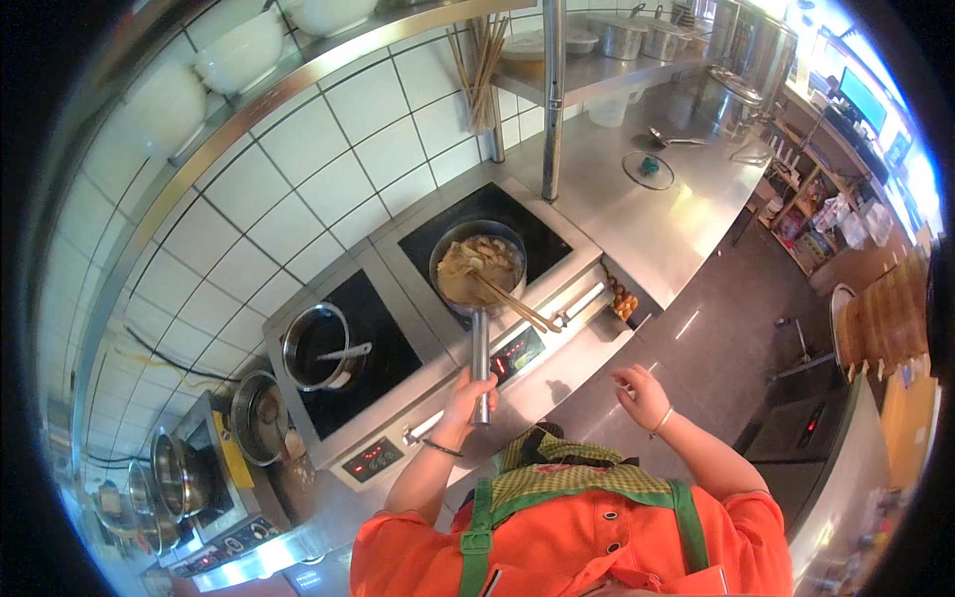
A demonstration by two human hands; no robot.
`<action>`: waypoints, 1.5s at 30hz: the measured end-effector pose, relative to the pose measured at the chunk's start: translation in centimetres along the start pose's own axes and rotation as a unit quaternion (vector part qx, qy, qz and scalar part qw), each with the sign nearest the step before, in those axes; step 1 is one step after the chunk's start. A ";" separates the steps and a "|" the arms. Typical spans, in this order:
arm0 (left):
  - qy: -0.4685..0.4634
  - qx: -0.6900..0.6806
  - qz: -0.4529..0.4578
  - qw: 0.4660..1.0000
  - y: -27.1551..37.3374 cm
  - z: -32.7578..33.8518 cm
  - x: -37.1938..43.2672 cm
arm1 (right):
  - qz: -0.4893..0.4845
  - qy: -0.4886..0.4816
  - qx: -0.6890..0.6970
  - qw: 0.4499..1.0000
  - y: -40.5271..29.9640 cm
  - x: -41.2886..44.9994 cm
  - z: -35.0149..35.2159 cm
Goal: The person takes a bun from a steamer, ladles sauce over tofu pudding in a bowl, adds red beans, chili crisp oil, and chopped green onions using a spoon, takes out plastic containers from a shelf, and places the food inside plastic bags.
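My left hand (467,403) is wrapped around the metal handle (480,351) of a saucepan (434,270). The pan sits on the black glass of the right-hand induction hob (489,201). Inside it is pale brown food (477,257) in liquid; I cannot tell what kind. A pair of wooden chopsticks (515,302) leans in the pan, its free ends over the front rim. To the right of the hob front, my right hand (643,397) is raised in the air with bent fingers and nothing in it, apart from the chopsticks.
A metal pot with a ladle (317,347) stands on the left hob. Several more pots (175,474) are farther left. A glass lid (647,170) and a spoon (675,139) lie on the steel counter (597,201). A steel post (553,104) rises behind the hob; bowls (239,56) fill the shelf above.
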State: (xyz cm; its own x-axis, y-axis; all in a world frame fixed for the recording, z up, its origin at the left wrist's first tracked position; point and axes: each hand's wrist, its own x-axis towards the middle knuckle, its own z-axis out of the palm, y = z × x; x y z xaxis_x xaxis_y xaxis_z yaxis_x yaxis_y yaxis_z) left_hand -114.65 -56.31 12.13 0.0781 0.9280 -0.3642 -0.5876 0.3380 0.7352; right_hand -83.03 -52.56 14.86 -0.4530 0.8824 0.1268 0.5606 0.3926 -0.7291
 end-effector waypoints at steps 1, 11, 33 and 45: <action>0.011 0.005 0.006 1.000 0.2 0.2 1.3 | 0.025 -0.004 0.009 1.000 1.2 1.2 0.6; 0.099 0.014 -0.004 0.995 2.2 2.2 8.2 | 0.462 -0.123 0.390 0.787 13.1 14.1 11.6; 0.118 -0.042 -0.005 0.992 0.9 3.3 8.6 | 0.137 0.014 0.221 0.965 4.2 19.6 3.9; 0.079 -0.124 -0.049 0.988 0.8 3.6 7.6 | -0.220 -0.038 0.196 0.955 -2.1 31.6 2.3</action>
State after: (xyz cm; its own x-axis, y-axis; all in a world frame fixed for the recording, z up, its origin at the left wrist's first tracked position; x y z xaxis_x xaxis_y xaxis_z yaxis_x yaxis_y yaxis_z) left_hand -111.61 -48.41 11.98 0.0298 0.8505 -0.5251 -0.7642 0.3580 0.5365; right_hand -100.17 -26.13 18.85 -0.6419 0.6278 0.4403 0.0089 0.5803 -0.8144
